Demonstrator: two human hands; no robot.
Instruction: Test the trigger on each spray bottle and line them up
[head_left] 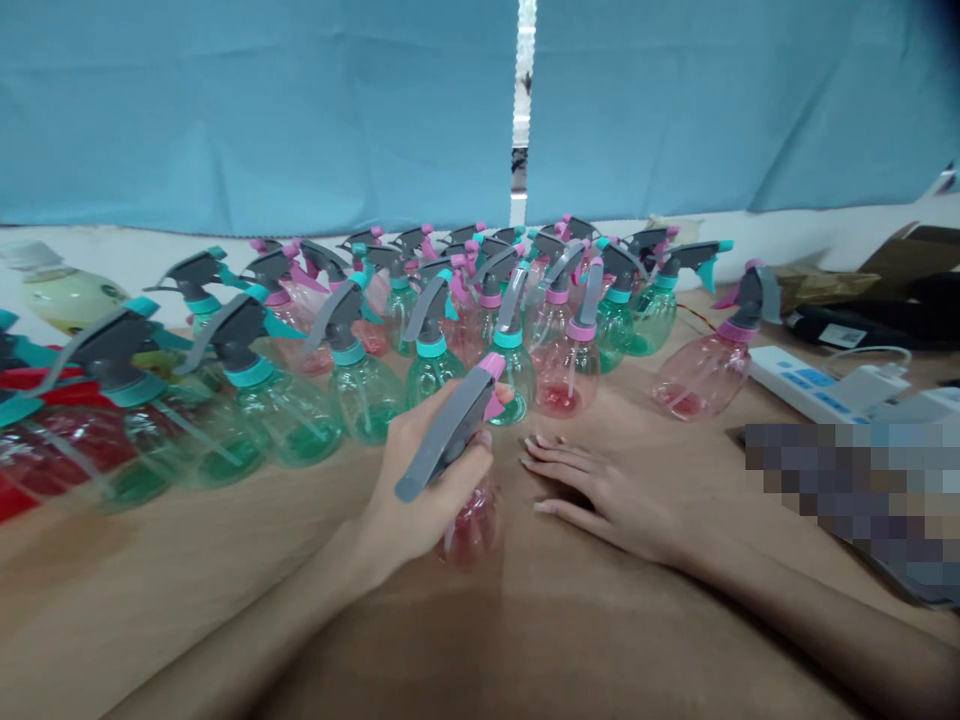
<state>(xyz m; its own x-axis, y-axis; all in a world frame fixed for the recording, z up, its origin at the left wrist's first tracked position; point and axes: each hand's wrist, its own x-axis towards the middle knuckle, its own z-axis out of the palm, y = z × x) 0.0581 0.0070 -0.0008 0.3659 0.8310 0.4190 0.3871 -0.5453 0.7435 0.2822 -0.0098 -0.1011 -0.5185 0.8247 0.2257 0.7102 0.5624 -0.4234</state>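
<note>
Pink spray bottle (471, 525) in the left hand, near the middle of the view, in front of the massed bottles; behind everything hangs a blue cloth (300, 120), parted by a narrow pale strip; below it spreads a wood-toned table (187, 560); across its far side crowd other spray bottles (367, 400), green and pink, with grey heads and a little liquid in those nearest; at the right edge lies a white power strip (806, 385), a plug fitted in it; the left hand (420, 480) is closed around the neck of its bottle, though whether the base touches the table I cannot tell; the right hand (600, 490) rests palm down on the table, fingers outstretched and slightly apart; smallest is the held bottle's pink nozzle (491, 366), pointing away toward the rows.
</note>
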